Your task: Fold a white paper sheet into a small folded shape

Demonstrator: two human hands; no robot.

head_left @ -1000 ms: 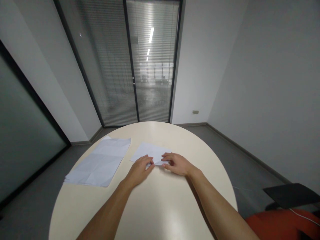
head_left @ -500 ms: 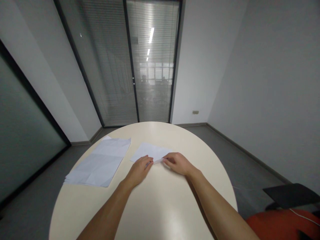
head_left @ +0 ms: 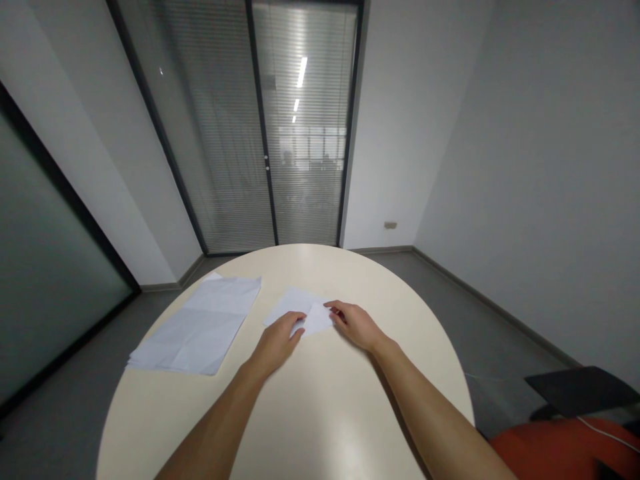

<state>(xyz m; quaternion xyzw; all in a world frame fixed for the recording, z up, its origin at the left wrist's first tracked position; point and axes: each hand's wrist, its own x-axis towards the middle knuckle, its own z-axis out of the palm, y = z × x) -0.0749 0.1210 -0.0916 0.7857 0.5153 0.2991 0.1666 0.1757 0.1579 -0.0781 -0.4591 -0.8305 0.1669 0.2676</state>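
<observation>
The left grip (head_left: pixel 277 339) is resting half-curled at the 8 o'clock edge of the folded white paper (head_left: pixel 317 320), and the right grip (head_left: pixel 357 325) is bending narrowly at its 3 o'clock edge; whether either is pinching, I cannot tell. The paper is lying towards 12 o'clock on the round counter (head_left: pixel 300 413), probably behaving as light, limp and easily creased, its edges offering the safest hold. Larger creased sheets (head_left: pixel 197 330) are lying at 10 o'clock.

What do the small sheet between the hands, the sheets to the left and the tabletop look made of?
Small sheet: probably paper, matte white; thin, with straight folded edges.
Sheets to the left: probably paper too, matte; crease lines and thin, layered edges show.
Tabletop: possibly laminate, smooth and semi-gloss; it throws back a soft bright patch.
</observation>
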